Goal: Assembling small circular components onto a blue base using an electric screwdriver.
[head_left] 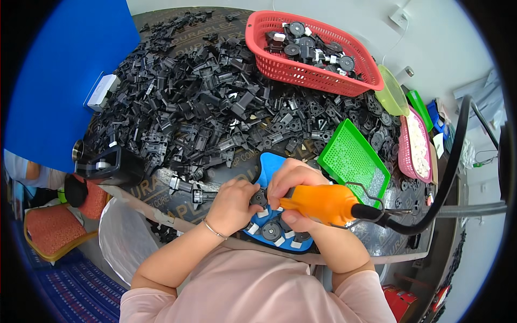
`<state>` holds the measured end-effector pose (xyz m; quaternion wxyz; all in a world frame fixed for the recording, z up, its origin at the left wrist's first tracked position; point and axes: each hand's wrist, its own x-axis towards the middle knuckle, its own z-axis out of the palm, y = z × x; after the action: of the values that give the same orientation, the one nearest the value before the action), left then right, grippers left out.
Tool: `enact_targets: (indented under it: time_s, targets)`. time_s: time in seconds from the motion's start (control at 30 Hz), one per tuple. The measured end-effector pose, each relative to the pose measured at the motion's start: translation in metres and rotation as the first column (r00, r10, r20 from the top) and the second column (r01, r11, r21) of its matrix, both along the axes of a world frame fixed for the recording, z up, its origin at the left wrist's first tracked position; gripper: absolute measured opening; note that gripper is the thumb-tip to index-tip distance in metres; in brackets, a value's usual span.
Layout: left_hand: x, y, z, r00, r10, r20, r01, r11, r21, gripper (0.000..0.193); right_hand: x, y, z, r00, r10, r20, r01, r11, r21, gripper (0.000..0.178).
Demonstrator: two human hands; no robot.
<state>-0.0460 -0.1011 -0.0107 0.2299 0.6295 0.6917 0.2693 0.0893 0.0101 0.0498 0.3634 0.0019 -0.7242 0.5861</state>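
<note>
**Pink shirt front [247, 285] below a two-handed hold**

The shirt front occupies the lower edge, closest to the camera. From left to right:

A chair with reddish cushions [54, 231] stands at far left, below a large blue panel [64, 70]. A black tape dispenser [110, 168] sits at the left edge of the table [398, 245]. A wide heap of black plastic parts [199, 107] covers the table's middle and rear.

The left hand [232, 203], with a bracelet [214, 230] at its wrist, pinches a black wheel part [259, 198] at the fingertips. The wheel part is above the blue tray [271, 164], which contains further black wheels [271, 231] and white pieces [279, 241].

The right hand [293, 180] is wrapped around an orange tool [323, 204]. The tool tip points left, toward the wheel part; contact cannot be determined.

Behind, a red basket [307, 82] contains wheels and white pieces. A green tray [350, 156] lies right of the right hand. A pink basket [408, 160] of white pieces follows. A black cable [459, 151] runs from the tool and curves upward at far right.
</note>
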Motion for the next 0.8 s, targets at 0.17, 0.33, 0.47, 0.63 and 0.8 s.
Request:
enact_targets:
  time_s: [0.17, 0.33, 0.47, 0.63, 0.8]
  targets:
    - [0.001, -0.001, -0.001, 1.000, -0.007, -0.007, 0.007, 1.000, -0.004, 0.042, -0.009, 0.007, 0.002, 0.995, 0.009, -0.099, 0.006, 0.989, 0.148, 0.033]
    - [0.002, -0.008, 0.007, 0.997, 0.035, -0.073, -0.035, 0.999, 0.007, 0.041, 0.014, 0.009, 0.021, 0.952, 0.000, -0.305, -0.064, 0.978, -0.200, 0.046]
    - [-0.005, -0.016, 0.011, 0.995, 0.036, -0.087, -0.038, 0.999, -0.015, 0.042, 0.059, 0.038, 0.051, 0.836, -0.338, -0.433, 0.294, 0.941, -0.169, 0.040]
    - [-0.001, -0.010, 0.029, 0.991, 0.086, -0.106, -0.076, 0.993, 0.088, 0.044, 0.114, 0.080, 0.017, 0.650, -0.667, -0.364, 0.629, 0.741, -0.235, 0.022]
    - [0.010, 0.005, 0.024, 0.990, -0.058, -0.127, 0.056, 0.998, -0.024, 0.044, 0.110, 0.087, -0.006, 0.629, -0.693, -0.351, 0.674, 0.712, -0.198, 0.024]
